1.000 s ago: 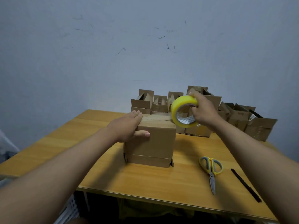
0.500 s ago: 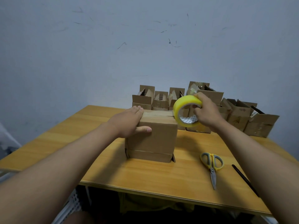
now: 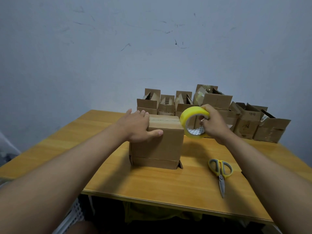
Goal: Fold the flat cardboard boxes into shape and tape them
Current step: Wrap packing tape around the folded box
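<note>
- Box [image 3: 157,142] stands folded on the worktop [image 3: 152,181], roughly centre, top flaps closed and meeting in a seam that runs left to right across the top.
- Left hand [image 3: 139,127] lies flat on the box's top left corner, fingers straight and spread over the flaps, thumb hooked down on the near face. It presses, it does not grip.
- Right hand [image 3: 213,123] holds the yellow tape roll [image 3: 194,122] just off the box's top right edge, fingers curled through the core and over the rim. Roll stands on edge, its hole facing the camera.
- Whether a strip is already drawn from the roll onto the seam: cannot tell, the tape is too clear to read here.
- Step in hand, as I judge it: taping the top seam, with the left hand keeping the flaps shut.
- Next move likely calls for carrying the strip over the right edge and down the side, or laying it along the seam, then rubbing it flat and cutting it.
- Scissors [image 3: 220,173] lie on the worktop to the right of the box, well apart from it, blades toward the near edge, within reach of the right hand.
- Risk: if the left hand lifts early the flaps may spring up.
- Row of other boxes [image 3: 202,112] sits along the far edge by the wall, flaps up and open.
</note>
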